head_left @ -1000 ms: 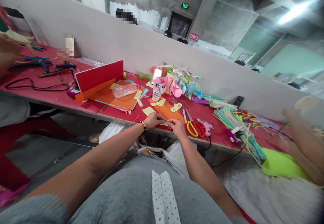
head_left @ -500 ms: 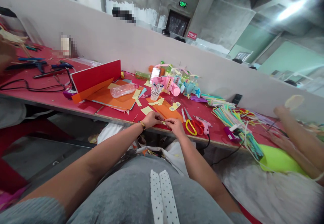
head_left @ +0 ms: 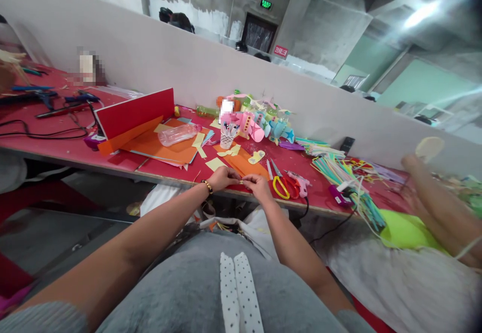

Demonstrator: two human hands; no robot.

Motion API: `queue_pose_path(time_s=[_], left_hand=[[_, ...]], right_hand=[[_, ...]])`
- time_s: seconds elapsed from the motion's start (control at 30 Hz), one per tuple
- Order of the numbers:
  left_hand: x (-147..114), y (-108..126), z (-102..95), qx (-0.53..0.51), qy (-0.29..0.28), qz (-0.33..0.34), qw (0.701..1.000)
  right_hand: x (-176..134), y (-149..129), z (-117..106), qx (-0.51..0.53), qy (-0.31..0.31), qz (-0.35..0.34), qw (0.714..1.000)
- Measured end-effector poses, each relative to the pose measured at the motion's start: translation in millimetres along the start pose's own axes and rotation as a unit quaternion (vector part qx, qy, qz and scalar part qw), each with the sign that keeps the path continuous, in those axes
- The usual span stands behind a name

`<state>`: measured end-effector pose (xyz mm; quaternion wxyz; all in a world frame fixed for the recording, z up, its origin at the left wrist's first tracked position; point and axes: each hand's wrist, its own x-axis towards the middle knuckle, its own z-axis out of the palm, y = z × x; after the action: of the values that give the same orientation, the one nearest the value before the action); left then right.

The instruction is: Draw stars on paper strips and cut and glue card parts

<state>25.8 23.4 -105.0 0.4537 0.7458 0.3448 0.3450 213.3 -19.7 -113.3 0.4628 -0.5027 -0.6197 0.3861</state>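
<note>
My left hand [head_left: 223,177], with a beaded bracelet at the wrist, is at the table's front edge with thumb and fingers pinched. Facing it, my right hand [head_left: 258,185] pinches too, and the fingertips nearly meet. Between them shows a small pale-yellow paper piece [head_left: 241,182], mostly hidden by the fingers. Right of my right hand lie scissors [head_left: 281,186] with yellow and red handles and a pink glue gun [head_left: 303,181]. Just beyond my hands are orange paper [head_left: 243,164], a yellow paper square [head_left: 215,164] and yellow cut-outs [head_left: 256,157].
A clear plastic bottle [head_left: 178,135] lies on orange sheets at left, before a red board [head_left: 137,112]. Behind stand a pen cup [head_left: 226,140] and pink and blue bottle crafts [head_left: 252,124]. Coloured strips [head_left: 335,172] lie at right, near another person's arm [head_left: 433,192].
The view has shifted slightly, so the table appears a little further left. My hands keep their pinch at the table edge, with fingertips slightly closer together.
</note>
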Motion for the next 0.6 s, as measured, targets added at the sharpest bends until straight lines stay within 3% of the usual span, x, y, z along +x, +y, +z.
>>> queue_pose_path(time_s=[0.6], left_hand=[[0.8, -2.8, 2.9, 0.002, 0.020, 0.006, 1.000]], right_hand=[[-2.3, -9.5, 0.3, -0.045, -0.021, -0.012, 0.999]])
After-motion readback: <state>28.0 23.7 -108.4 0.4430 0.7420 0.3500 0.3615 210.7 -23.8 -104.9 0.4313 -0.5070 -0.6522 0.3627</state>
